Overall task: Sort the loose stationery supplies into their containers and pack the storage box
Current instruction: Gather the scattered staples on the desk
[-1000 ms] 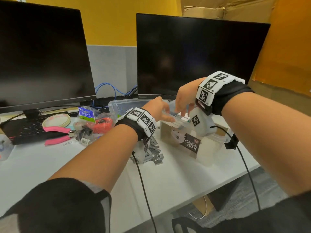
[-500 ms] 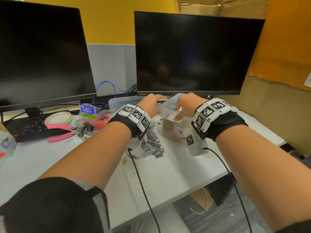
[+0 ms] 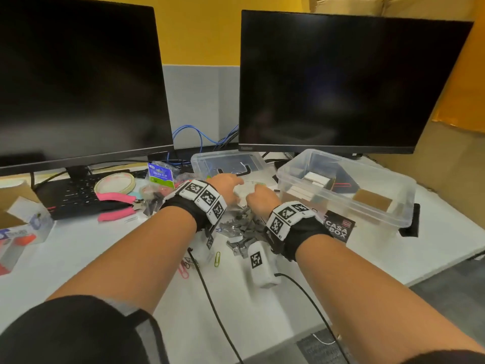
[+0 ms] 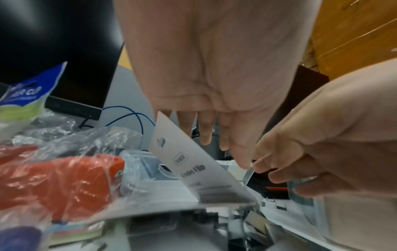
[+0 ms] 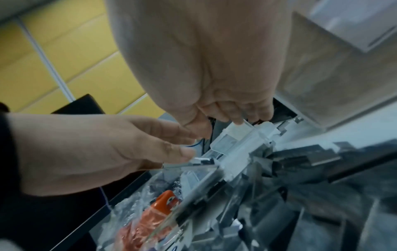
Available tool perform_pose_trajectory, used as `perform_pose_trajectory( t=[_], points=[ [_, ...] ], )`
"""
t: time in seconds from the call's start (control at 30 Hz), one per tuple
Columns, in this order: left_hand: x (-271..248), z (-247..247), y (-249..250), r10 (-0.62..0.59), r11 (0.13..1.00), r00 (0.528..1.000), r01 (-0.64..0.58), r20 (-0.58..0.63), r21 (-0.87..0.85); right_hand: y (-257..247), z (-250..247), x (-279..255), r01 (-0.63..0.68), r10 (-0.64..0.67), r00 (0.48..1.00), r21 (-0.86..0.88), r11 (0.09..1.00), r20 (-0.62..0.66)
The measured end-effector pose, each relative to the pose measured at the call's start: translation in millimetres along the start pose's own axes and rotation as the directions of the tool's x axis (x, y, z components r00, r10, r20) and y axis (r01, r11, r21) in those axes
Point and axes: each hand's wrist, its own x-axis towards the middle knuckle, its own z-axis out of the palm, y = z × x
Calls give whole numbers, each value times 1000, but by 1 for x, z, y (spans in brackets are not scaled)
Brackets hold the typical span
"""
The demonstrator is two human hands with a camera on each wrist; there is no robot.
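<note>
My left hand (image 3: 225, 185) and right hand (image 3: 262, 199) meet over a small clear clip box (image 3: 242, 191), just left of the clear storage box (image 3: 349, 164). In the right wrist view the right fingers curl onto the clip box (image 5: 236, 144) while the left thumb and fingers pinch its near edge. A white card (image 4: 193, 164) printed "Binder Clip" stands at the left fingers. A pile of grey metal clips (image 3: 241, 227) lies under both wrists. Small white boxes (image 3: 315, 179) sit inside the storage box.
A clear lid (image 3: 225, 161) lies behind the hands. To the left are a bag with an orange item (image 4: 64, 178), a binder-clip pack (image 3: 160, 174), a tape roll (image 3: 115, 183), pink pliers (image 3: 115, 203) and a keyboard (image 3: 73, 193). Loose paper clips (image 3: 216, 258) lie near the wrist cables.
Both hands have come away from the storage box and dropped to the left, over the clip pile. They now hold the small clear clip box between them.
</note>
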Motion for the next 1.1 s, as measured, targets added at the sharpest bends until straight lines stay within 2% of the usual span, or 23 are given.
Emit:
perform_pose_trajectory(
  t=[0.17, 0.3, 0.43, 0.53, 0.7, 0.8, 0.87, 1.0, 1.1],
  points=[
    [10, 1, -9, -20, 981, 994, -1, 107, 195, 6, 8, 33, -126, 126, 992, -12, 992, 16],
    [10, -2, -18, -22, 991, 984, -2, 175, 132, 11, 15, 44, -121, 121, 992, 9, 993, 42],
    [10, -2, -27, -30, 990, 976, -1, 216, 141, 14, 21, 48, -111, 109, 994, 87, 990, 27],
    [10, -2, -33, -32, 987, 979, 0, 201, 158, 14, 24, 48, -128, 125, 991, 112, 985, 37],
    [-3, -17, -39, -50, 998, 997, 47, 60, 38, 13, 24, 50, -177, 182, 982, 92, 980, -41],
    [-5, -24, -54, -134, 990, 990, 130, -54, -61, 7, 21, 45, -173, 175, 982, -26, 985, 75],
    [-7, -27, -64, -189, 979, 976, 178, -111, -100, 3, 23, 41, -124, 136, 979, -88, 988, 152],
    [-13, -25, -73, -302, 946, 931, 265, -206, -188, -9, 33, 37, -55, 64, 983, -58, 997, 171],
    [-14, -18, -74, -390, 900, 887, 310, -246, -308, -14, 35, 37, -24, 26, 995, -31, 999, 94]
  ],
)
